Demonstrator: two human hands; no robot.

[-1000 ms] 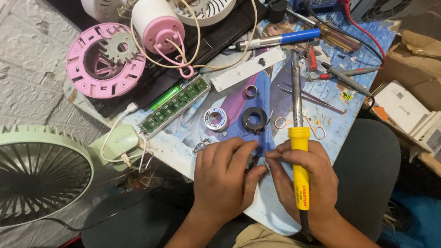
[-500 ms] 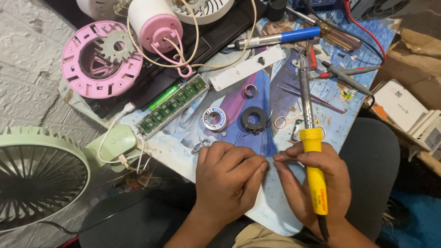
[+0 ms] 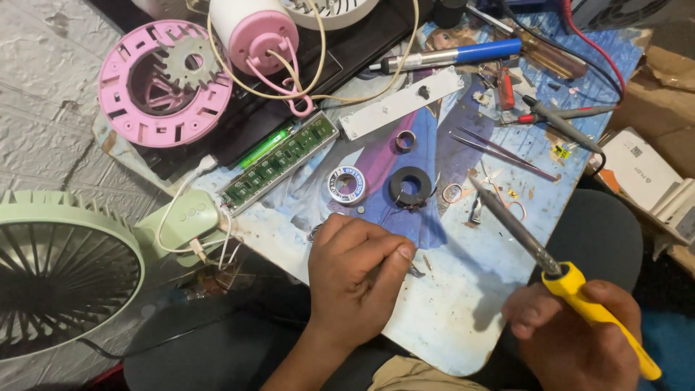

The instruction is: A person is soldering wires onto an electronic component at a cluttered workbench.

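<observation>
Roughly centre, printed work board (image 3: 449, 289) across the lap; left hand (image 3: 355, 279) palm-down on its near edge, fingers curled tight over a small metal part (image 3: 414, 271), mostly hidden; right hand (image 3: 579, 337) off the board's right corner, fist clamped on yellow-handled soldering iron (image 3: 557, 271), tip angled up-left over the board, near black ring (image 3: 410, 186).

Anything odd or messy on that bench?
Yes. The work board is littered with specks and scraps, its picture surface scuffed. The pink fan housing lies dismantled, wires trailing. The right hand holds the soldering iron over the clutter.
</observation>
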